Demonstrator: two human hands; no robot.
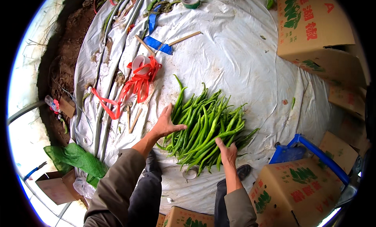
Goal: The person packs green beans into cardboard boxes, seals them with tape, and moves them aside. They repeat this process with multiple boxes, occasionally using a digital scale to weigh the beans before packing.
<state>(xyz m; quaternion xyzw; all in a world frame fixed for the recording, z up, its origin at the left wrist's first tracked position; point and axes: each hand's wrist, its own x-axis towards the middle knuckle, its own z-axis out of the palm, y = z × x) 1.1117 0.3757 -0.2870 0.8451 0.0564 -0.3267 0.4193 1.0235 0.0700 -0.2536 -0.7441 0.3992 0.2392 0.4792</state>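
Observation:
A heap of long green chili peppers (206,123) lies on a white sheet (239,66) before me, most of them pointing roughly the same way. My left hand (165,124) rests against the heap's left side, thumb stretched over the peppers and fingers spread from it. On the near right side, my right hand (228,153) touches the heap with its thumb raised apart. Its other fingers are partly hidden, and no single pepper shows gripped in either hand. Between my feet, at the heap's near edge, sits a small pale roll (190,173).
Red ribbon (141,84) with a white roll (141,64), thin sticks (184,38) and blue strips (152,42) lie to the left. Cardboard boxes (313,27) stand far right; another printed box (293,188) and a blue handle (323,158) are near right. Green netting (80,160) lies left.

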